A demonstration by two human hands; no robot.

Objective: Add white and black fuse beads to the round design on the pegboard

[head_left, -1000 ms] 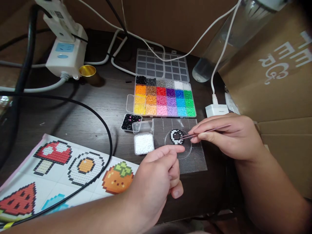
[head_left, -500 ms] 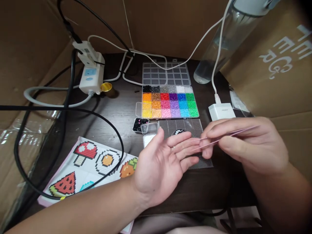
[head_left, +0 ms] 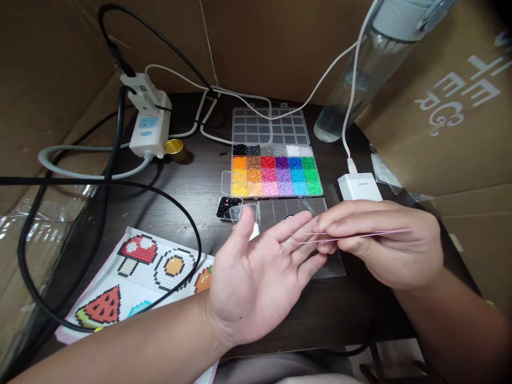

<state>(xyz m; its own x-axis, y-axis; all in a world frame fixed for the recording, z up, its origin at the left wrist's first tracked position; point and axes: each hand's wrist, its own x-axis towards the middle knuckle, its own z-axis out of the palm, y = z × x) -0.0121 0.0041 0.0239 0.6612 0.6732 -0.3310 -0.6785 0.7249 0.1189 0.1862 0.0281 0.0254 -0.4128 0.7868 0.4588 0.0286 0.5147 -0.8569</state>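
Observation:
My left hand (head_left: 260, 282) is palm up with its fingers stretched out, above the clear pegboard (head_left: 274, 208). A tiny pale bead-like speck (head_left: 288, 241) rests on its fingers. Thin pink tweezers (head_left: 380, 233) are pinched in my right hand (head_left: 388, 253). Their two tips are apart and point at the speck; whether they touch it is too small to tell. Both hands cover much of the pegboard and the black-and-white beadwork on it. Just left of the board lies a small open box (head_left: 229, 208) of black beads with some pink ones.
A sorted bead case (head_left: 276, 173) stands open behind the pegboard. On the left lies a pattern sheet (head_left: 134, 282) under a looping black cable (head_left: 200, 234). Around them are a power strip (head_left: 150, 128), a gold cup (head_left: 176, 150), a water bottle (head_left: 352, 80) and a white charger (head_left: 360, 188).
My right hand has moved left, bringing the tweezer tips over the left fingers near the pale speck. My left hand remains open, shifted slightly left in view.

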